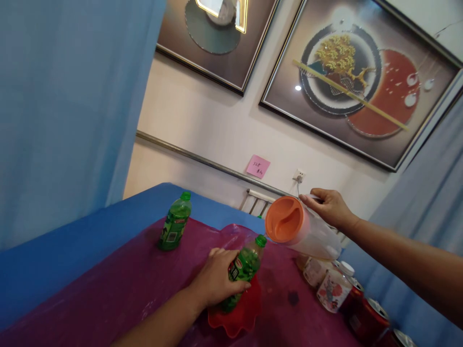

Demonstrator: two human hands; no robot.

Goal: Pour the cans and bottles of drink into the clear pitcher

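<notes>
My left hand (219, 277) is wrapped round a green-labelled plastic bottle (248, 262), tilted a little to the right. The bottle's base is in a red scalloped bowl (235, 320). Its top (260, 240) is green. My right hand (331, 207) grips the handle of a clear pitcher (320, 241) with an orange lid (284, 219). The pitcher is tipped nearly on its side, its lid end close above the bottle's top. Whether liquid is running out I cannot tell. A second green bottle (176, 221) stands upright at the left.
Several red cans (369, 318) and a white-capped jar (334, 289) stand at the right. A purple plastic sheet (144, 289) covers part of the blue table cover (119, 212). Behind are a metal rail (202, 156), a pink note (258, 166) and a wall socket (298, 176).
</notes>
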